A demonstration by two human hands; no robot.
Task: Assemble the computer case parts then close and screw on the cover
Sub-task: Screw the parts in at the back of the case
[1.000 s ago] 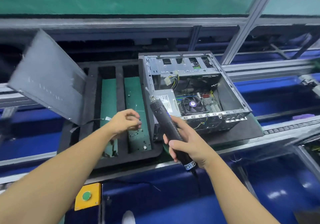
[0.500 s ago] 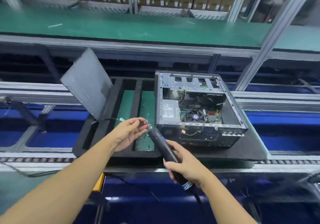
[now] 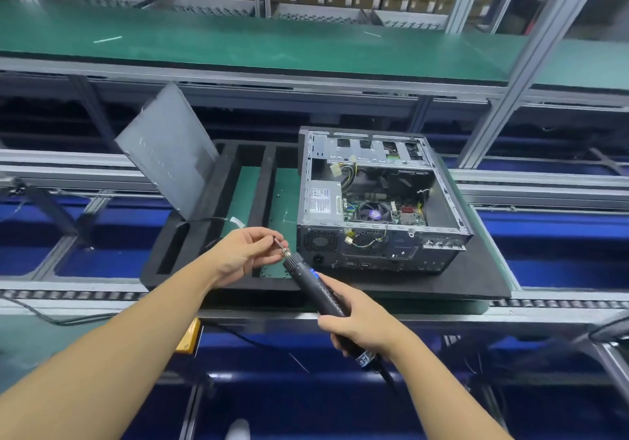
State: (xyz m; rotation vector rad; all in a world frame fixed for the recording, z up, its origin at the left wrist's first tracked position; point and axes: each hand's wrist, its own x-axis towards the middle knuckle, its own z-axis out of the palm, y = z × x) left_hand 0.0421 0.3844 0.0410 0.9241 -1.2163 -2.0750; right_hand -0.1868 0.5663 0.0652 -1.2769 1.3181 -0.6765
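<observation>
Grips a slim black electric screwdriver [image 3: 320, 291] in the right hand [image 3: 360, 327], fingers wrapped round its barrel, and pinches the thin metal bit [image 3: 279, 245] at its tip with the curled fingers of the left hand [image 3: 245, 252]. Has the open grey metal computer case [image 3: 381, 201] lying on the right part of a black foam tray [image 3: 272, 181] on the grey conveyor surface [image 3: 561, 303], fan and wiring exposed. Has the flat grey metal cover panel [image 3: 166, 154] propped tilted at the tray's left rear, apart from the case, with green-floored slots between them.
</observation>
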